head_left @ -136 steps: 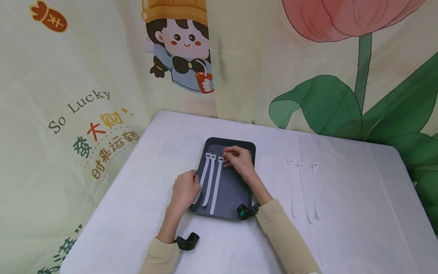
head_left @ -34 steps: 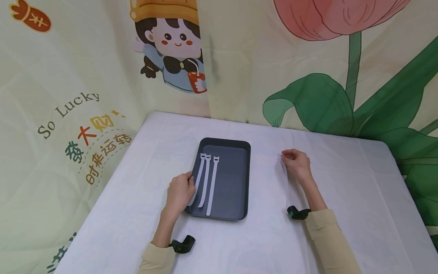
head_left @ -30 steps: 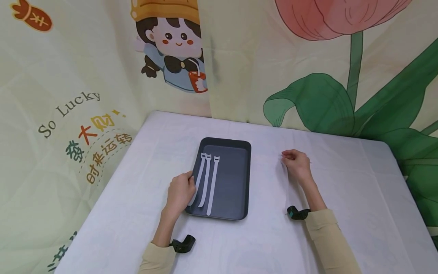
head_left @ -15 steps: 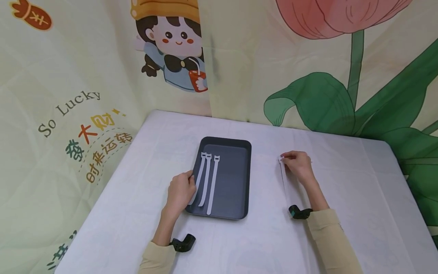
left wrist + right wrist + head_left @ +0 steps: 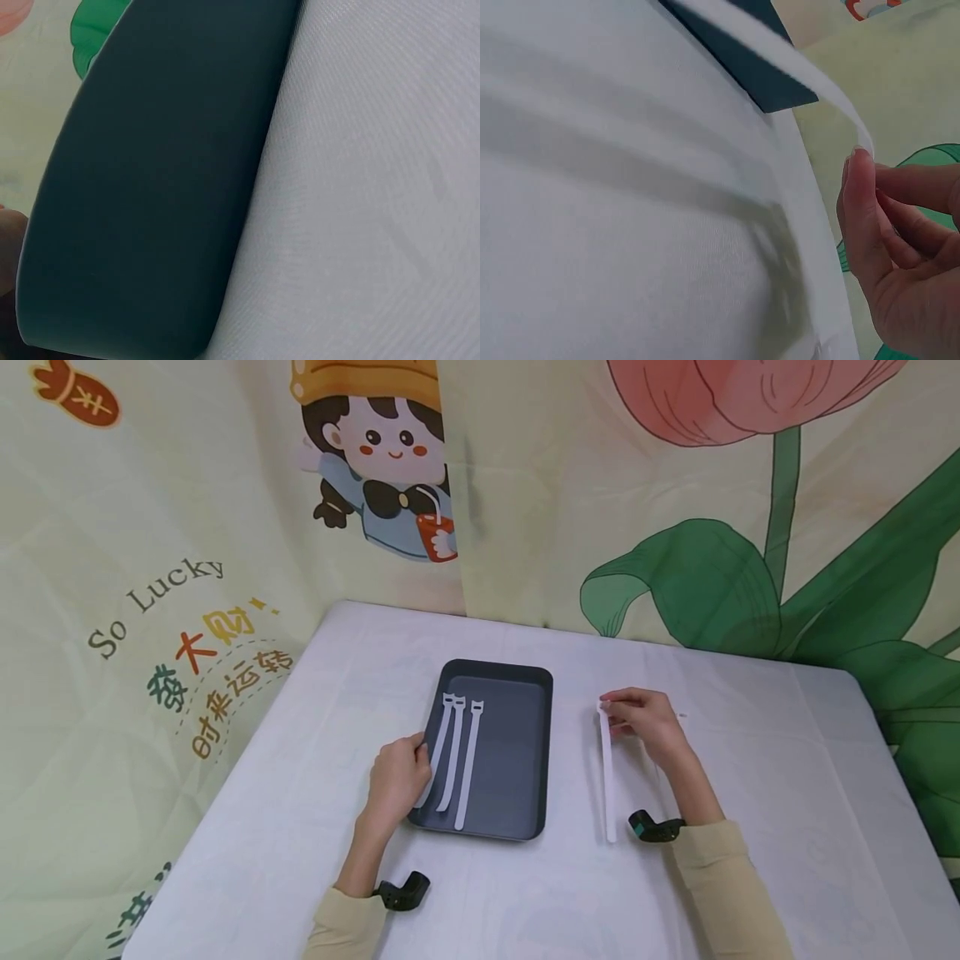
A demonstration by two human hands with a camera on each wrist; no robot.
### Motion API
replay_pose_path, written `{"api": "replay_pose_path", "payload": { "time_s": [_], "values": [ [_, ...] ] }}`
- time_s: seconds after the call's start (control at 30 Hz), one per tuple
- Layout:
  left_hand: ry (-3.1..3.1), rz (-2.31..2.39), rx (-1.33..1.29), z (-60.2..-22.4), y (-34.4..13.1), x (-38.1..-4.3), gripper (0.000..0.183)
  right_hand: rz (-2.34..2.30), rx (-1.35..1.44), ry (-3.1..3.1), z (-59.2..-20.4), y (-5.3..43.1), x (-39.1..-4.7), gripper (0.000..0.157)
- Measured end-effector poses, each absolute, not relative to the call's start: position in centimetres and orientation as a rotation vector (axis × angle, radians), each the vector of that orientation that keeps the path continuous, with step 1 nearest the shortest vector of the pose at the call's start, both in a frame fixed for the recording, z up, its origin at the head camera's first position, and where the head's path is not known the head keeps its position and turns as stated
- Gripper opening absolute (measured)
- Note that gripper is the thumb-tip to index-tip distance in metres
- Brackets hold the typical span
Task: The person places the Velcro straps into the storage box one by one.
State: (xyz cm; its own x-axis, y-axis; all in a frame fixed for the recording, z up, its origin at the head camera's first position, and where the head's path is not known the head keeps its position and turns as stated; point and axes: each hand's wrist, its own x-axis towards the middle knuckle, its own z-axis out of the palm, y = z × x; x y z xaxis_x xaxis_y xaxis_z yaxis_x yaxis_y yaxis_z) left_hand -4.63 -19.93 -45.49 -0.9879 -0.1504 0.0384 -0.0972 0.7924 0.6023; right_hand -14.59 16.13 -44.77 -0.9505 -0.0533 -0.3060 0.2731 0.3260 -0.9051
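In the head view a dark grey tray (image 5: 513, 760) lies on the table, with three white cable ties (image 5: 467, 768) lengthwise along its left side. My left hand (image 5: 400, 772) grips the tray's left rim; in the left wrist view the tray's outer wall (image 5: 150, 180) fills much of the picture and only a bit of the hand shows at the edge. Right of the tray, my right hand (image 5: 645, 722) pinches another white cable tie (image 5: 607, 777) by its slotted head, and its strap hangs down toward me. The right wrist view shows thumb and finger on the tie's end (image 5: 795, 64).
Behind the right hand and wrist, parts of other white ties on the table peek out, such as a small tie head (image 5: 682, 716). A white cloth (image 5: 525, 893) covers the table. A printed curtain (image 5: 525, 527) hangs along the back and left.
The right hand went from above the tray to the ties on the right and took one up. It now holds that tie slightly further left. The left hand stays on the tray.
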Motion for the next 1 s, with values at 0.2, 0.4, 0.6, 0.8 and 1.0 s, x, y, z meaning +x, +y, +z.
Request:
{"api": "replay_pose_path", "payload": {
  "time_s": [0.2,0.4,0.6,0.8,1.0],
  "values": [
    [-2.892,-0.972,0.204,-45.5,-20.0,-4.7,0.034,-1.711,0.148,2.297,-43.6,14.8,-14.4,0.034],
    [-2.899,-0.989,0.220,-45.5,-20.1,-4.6,0.034,-1.756,0.078,2.280,-42.4,13.2,-13.8,0.031],
    [-2.904,-1.021,0.226,-45.6,-20.2,-4.5,0.035,-1.848,0.035,2.222,-41.3,11.6,-13.3,0.028],
    [-2.904,-1.030,0.232,-45.5,-20.3,-4.5,0.035,-1.907,-0.004,2.186,-40.4,9.9,-13.1,0.028],
    [-2.903,-1.052,0.241,-45.3,-20.3,-4.5,0.036,-1.953,-0.052,2.146,-39.8,8.7,-13.1,0.030]
  ]
}}
